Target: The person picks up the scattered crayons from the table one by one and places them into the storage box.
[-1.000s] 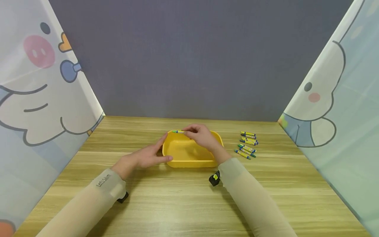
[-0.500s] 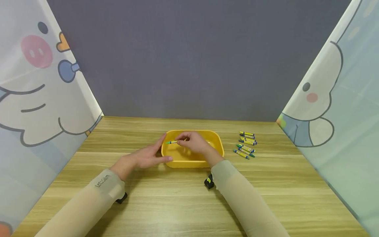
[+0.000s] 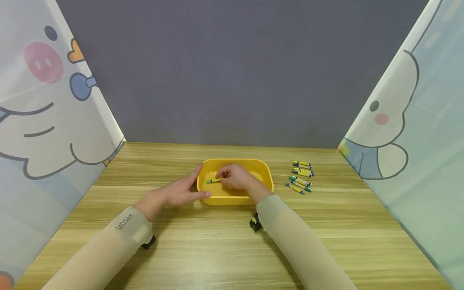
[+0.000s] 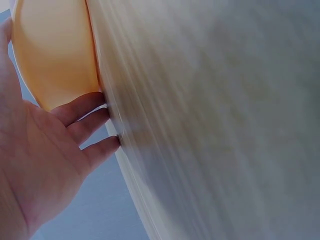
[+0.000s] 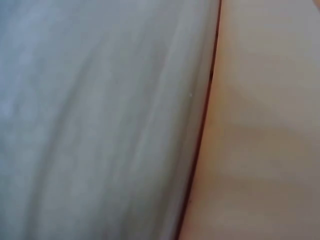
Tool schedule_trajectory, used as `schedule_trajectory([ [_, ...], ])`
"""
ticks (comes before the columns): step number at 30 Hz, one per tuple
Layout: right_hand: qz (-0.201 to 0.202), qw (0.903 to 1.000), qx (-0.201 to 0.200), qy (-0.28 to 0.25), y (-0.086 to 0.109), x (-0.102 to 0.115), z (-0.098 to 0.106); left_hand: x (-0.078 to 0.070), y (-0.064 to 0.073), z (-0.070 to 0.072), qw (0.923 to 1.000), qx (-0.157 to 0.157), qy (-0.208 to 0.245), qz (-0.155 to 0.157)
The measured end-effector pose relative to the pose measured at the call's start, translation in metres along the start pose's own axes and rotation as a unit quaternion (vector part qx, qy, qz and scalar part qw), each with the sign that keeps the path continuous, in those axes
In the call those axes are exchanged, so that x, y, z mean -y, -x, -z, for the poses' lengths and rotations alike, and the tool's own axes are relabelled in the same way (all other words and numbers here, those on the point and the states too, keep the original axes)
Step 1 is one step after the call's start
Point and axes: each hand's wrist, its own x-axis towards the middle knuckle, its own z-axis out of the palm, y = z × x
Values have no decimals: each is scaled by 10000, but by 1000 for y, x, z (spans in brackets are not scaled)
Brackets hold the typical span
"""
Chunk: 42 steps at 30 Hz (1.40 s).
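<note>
A yellow plastic bin [image 3: 239, 200] stands on the wooden table, and in the left wrist view its side wall [image 4: 57, 50] shows up close. My left hand [image 3: 180, 191] rests against the bin's left end, thumb by the front rim and fingers along the side. Within the bin, a green-tipped crayon [image 3: 213, 181] lies low over the floor. Around its right end is my right hand [image 3: 237, 177], reaching in over the front rim with index finger and thumb spread apart. The right wrist view shows only the bin's outer wall [image 5: 260, 120] and the tabletop; that hand is hidden there.
Several crayons [image 3: 301, 173] in yellow wrappers lie in a loose column on the table, right of the bin. A dark grey panel [image 3: 232, 72] closes off the back, with cartoon-printed curtains [image 3: 47, 104] on both sides.
My right hand has come down and toward me into the bin with the crayon, then its fingers have parted around it. The left hand keeps its place at the bin's end.
</note>
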Motion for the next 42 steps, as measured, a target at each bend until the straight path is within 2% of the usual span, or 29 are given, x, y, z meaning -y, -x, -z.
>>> schedule_trajectory([
  [6,57,9982,-147,580,1,3,0,-1,1,0,10000,-6,-12,-41],
  [10,188,9917,-246,1249,-2,3,-3,-2,0,1,10000,-2,-18,-34],
  [14,88,9850,-275,1700,-3,4,-5,-2,1,2,10000,20,-8,19],
  [27,-41,9880,-315,1509,-2,4,-5,-2,3,1,10000,20,-26,8],
  [42,170,9820,-228,1868,-3,3,-4,-2,4,1,10000,22,5,20],
])
